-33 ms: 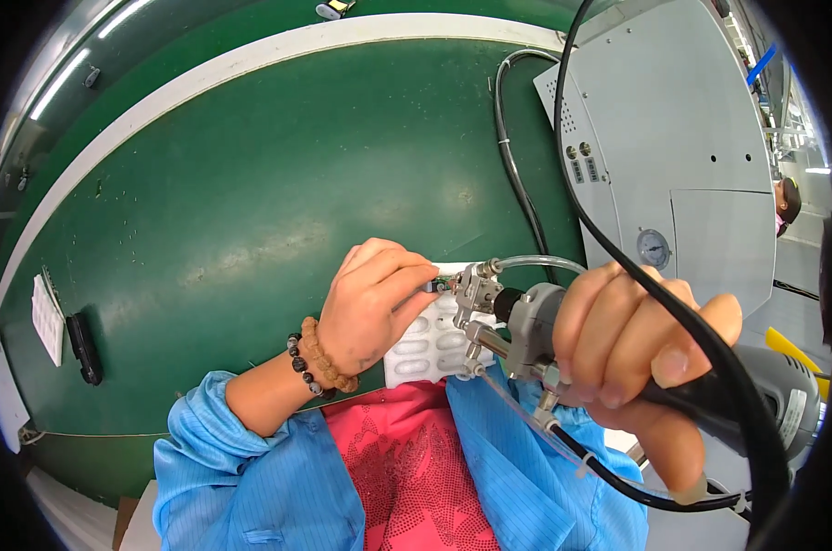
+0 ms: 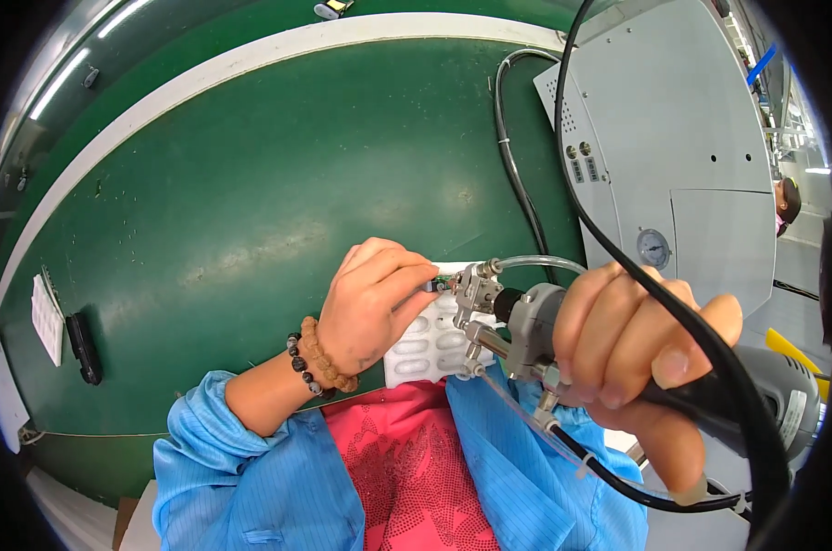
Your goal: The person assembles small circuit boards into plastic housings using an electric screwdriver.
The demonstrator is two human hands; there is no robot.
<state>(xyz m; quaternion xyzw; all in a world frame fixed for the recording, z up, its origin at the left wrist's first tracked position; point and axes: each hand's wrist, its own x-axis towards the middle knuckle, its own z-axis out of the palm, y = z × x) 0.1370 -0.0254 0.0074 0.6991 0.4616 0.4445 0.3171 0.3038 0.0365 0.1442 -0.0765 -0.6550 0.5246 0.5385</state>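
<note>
My left hand (image 2: 368, 303) is closed in a pinch on a small circuit board (image 2: 442, 284), with bits of green and black showing at the fingertips. My right hand (image 2: 623, 344) wraps round a grey hand-held electric screwdriver (image 2: 533, 323) fitted with metal nozzle parts and hoses. The screwdriver's metal tip meets the board or sits right beside it; the exact contact is too small to make out. Under both lies a white tray (image 2: 414, 351) with rows of oval pockets, partly covered by the tool and my left hand.
A grey machine cabinet (image 2: 664, 119) with a round gauge stands at the right. A black cable (image 2: 572, 184) hangs across the view over my right hand; a hose (image 2: 503, 119) curves on the green table (image 2: 278, 174). At far left lie a black object (image 2: 84, 349) and a white tray (image 2: 47, 320).
</note>
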